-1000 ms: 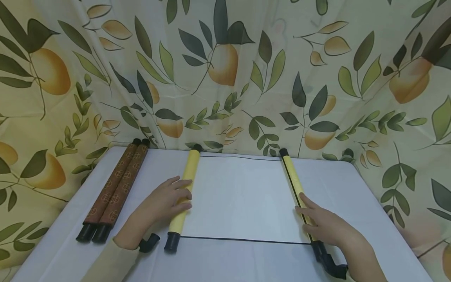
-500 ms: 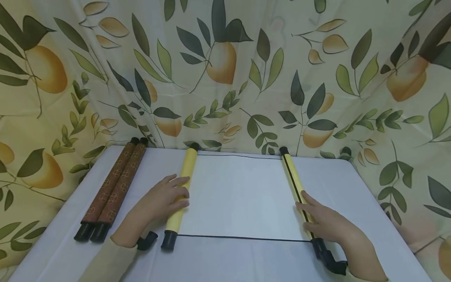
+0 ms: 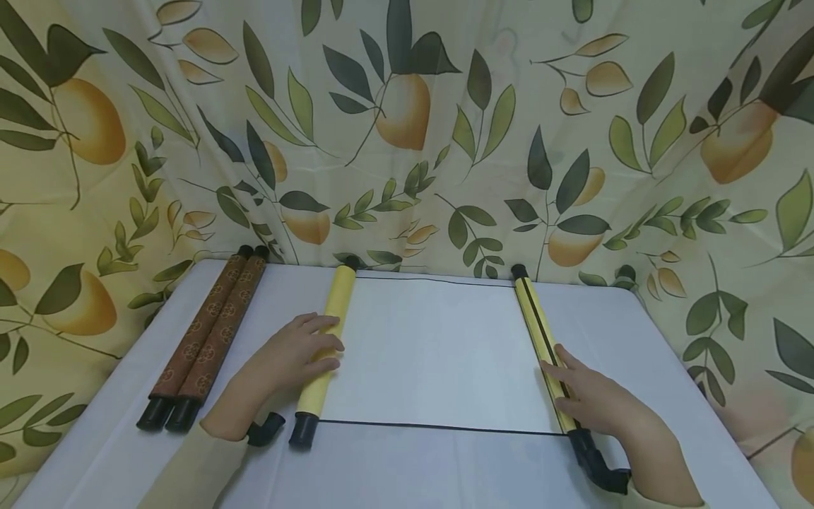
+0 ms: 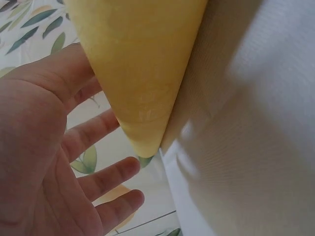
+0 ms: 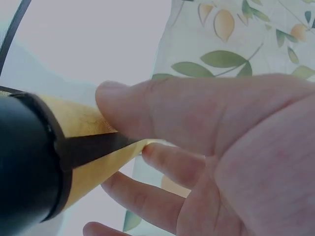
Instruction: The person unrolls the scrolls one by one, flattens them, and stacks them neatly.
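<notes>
A partly unrolled scroll lies across the table, its white sheet (image 3: 439, 353) stretched between two yellow rolls with black end caps. My left hand (image 3: 289, 360) rests over the left roll (image 3: 339, 291); in the left wrist view its loosely bent fingers (image 4: 108, 181) spread beside the yellow surface (image 4: 142, 64), and the thumb passes behind it. My right hand (image 3: 598, 399) holds the right roll (image 3: 534, 318) near its lower end. In the right wrist view the thumb (image 5: 128, 105) lies on one side of that roll and the fingers on the other, close to the black cap (image 5: 24, 162).
Two brown patterned rolls (image 3: 210, 325) with black ends lie side by side on the left of the white tabletop (image 3: 407, 474). A fruit-and-leaf curtain (image 3: 407, 191) hangs behind the far edge. Black wrist bands (image 3: 266, 430) sit at both cuffs.
My right hand and the right roll have shifted slightly to the right, and the roll's black stripe has turned from its left edge toward its top. The left hand has barely moved.
</notes>
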Motion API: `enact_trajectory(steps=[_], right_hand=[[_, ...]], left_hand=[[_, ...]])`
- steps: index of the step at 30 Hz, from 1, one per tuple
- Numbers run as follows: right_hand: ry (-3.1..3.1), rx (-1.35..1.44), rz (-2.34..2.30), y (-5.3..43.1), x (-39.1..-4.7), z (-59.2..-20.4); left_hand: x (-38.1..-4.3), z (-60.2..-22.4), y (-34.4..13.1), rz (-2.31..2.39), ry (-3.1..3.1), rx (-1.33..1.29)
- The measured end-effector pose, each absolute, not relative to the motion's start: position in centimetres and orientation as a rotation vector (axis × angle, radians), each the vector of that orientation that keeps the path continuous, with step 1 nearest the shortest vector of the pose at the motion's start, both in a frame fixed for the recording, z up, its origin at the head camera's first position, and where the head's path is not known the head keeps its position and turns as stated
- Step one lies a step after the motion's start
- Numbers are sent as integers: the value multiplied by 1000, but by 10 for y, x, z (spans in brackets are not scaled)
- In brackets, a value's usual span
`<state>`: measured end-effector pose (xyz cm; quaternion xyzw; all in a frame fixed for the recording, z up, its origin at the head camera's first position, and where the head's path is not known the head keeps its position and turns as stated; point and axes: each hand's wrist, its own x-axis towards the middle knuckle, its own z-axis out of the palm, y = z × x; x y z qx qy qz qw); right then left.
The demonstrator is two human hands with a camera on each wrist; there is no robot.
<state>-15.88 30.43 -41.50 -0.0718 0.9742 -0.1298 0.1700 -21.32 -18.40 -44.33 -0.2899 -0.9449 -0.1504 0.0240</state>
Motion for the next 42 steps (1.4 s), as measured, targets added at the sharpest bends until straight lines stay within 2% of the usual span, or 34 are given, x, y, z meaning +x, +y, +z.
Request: enact_trajectory(steps=[14, 42], right_hand=[[2749, -114, -414, 307, -158, -415], [2779, -129, -397, 319, -159, -418]], left_hand=[[-214, -441, -188, -514, -2951, -904], [-214, -441, -193, -480, -2963, -868]])
